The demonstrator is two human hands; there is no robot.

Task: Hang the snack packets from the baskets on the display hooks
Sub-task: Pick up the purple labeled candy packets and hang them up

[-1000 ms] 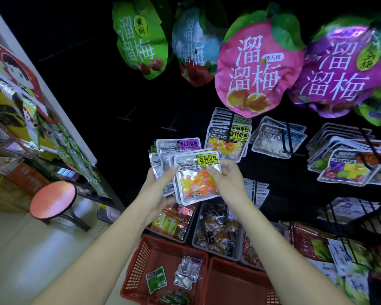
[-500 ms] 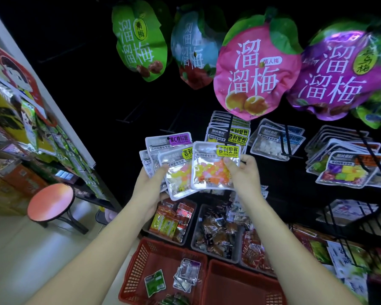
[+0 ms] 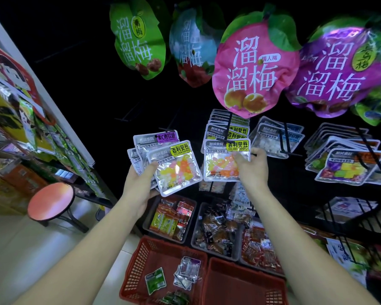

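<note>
My right hand (image 3: 252, 167) is pinching one jelly bean packet (image 3: 226, 162) right at the hook (image 3: 229, 126) with matching packets, left hand (image 3: 141, 181) clutching the fanned stack (image 3: 163, 159), so if I miss the hang hole it'll probably drop.

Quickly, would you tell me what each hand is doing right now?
Left hand: closed on a fanned stack of packets.
Right hand: closed on one jelly bean packet, up by the hook.
</note>
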